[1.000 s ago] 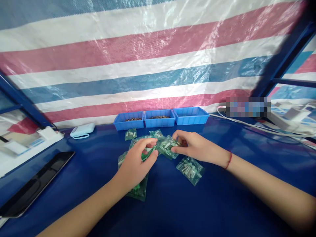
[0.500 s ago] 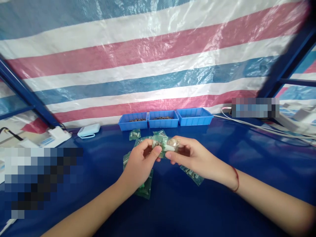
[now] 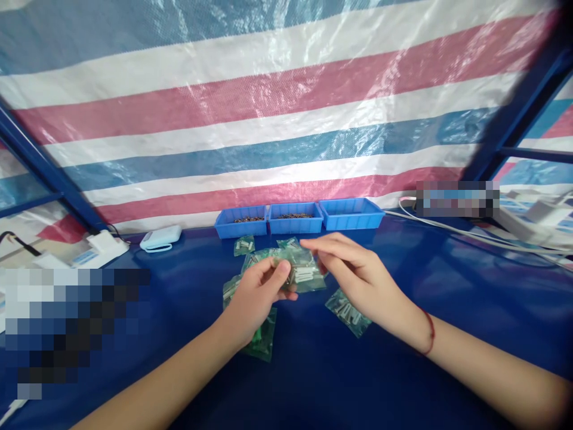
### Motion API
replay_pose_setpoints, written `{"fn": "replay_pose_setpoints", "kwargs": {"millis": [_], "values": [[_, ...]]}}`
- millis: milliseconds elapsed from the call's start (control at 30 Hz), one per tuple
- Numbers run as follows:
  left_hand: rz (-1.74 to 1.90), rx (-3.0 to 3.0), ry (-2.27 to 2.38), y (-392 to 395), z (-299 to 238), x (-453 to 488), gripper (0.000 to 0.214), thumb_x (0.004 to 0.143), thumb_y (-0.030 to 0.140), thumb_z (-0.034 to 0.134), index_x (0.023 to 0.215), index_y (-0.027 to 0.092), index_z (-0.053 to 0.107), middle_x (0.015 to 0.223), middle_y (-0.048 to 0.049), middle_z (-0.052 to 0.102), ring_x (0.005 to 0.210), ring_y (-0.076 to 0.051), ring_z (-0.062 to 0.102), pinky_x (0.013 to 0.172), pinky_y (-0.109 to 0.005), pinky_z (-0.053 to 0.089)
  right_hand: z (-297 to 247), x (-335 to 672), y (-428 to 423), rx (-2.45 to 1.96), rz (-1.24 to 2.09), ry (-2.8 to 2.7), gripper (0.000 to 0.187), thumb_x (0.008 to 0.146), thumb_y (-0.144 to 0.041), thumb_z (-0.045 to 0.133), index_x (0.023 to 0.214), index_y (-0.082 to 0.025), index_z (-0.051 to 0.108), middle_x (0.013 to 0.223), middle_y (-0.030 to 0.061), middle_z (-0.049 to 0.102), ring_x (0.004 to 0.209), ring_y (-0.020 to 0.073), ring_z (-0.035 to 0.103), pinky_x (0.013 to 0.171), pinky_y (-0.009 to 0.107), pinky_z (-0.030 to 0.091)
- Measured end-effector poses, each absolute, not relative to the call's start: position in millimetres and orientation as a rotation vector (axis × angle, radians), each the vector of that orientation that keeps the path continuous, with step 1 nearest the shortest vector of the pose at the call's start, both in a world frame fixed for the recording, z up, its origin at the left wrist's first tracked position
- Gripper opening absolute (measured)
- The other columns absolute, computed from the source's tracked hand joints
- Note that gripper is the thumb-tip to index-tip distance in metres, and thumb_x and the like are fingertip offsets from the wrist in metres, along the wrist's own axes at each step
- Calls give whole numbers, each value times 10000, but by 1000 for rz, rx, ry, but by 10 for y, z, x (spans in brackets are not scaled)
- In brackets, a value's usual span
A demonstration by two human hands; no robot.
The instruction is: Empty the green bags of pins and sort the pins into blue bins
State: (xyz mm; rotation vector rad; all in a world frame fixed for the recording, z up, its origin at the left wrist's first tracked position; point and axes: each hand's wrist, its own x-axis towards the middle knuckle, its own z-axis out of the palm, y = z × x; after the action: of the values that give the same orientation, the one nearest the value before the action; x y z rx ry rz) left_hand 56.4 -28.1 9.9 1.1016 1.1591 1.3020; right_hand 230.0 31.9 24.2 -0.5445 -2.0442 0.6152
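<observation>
My left hand [image 3: 255, 295] pinches a small clear-green plastic bag of white parts [image 3: 302, 272] by its left edge and holds it just above the blue table [image 3: 447, 286]. My right hand [image 3: 358, 272] hovers over the bag's right side with its fingers stretched out and apart, touching or nearly touching it. Several more green bags lie under and around the hands: one [image 3: 348, 312] beside my right wrist, one [image 3: 262, 340] under my left wrist, one [image 3: 244, 245] farther back.
Three blue bins [image 3: 298, 218] stand in a row at the back against a striped tarp; two hold dark small parts. A white device [image 3: 160, 237] and a white box [image 3: 104, 246] lie at the back left. White cables [image 3: 447, 224] run along the right.
My right hand has let go of the bag and opened its fingers over it. My left hand keeps its pinch on the bag, which now hangs flatter.
</observation>
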Motion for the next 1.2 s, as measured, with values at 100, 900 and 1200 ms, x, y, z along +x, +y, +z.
{"fn": "replay_pose_setpoints", "kwargs": {"millis": [100,900,1200], "values": [[1327,1280,1265,-274,80,534,300,870,452,546,838,155,575,725,10,574,637,-104,563,641,-255,499,252,2246,175,-544,864,-2084,318,932,-228,458,1249,-243,447,779,-8,600,648,122,569,579,247,480],[1215,1624,1455,-310,112,494,241,924,278,418,1072,246,605,1120,-57,605,931,-175,603,805,-313,493,464,2805,918,-993,1115,-2798,418,684,-464,704,1005,-204,644,840,27,630,698,163,580,583,246,451],[1189,1570,1478,-310,66,528,377,880,396,523,1227,253,500,1144,-59,571,939,-172,571,715,-271,491,469,2583,703,-804,1332,-2530,268,740,-366,687,778,-180,497,638,-63,446,541,67,411,496,190,330]]}}
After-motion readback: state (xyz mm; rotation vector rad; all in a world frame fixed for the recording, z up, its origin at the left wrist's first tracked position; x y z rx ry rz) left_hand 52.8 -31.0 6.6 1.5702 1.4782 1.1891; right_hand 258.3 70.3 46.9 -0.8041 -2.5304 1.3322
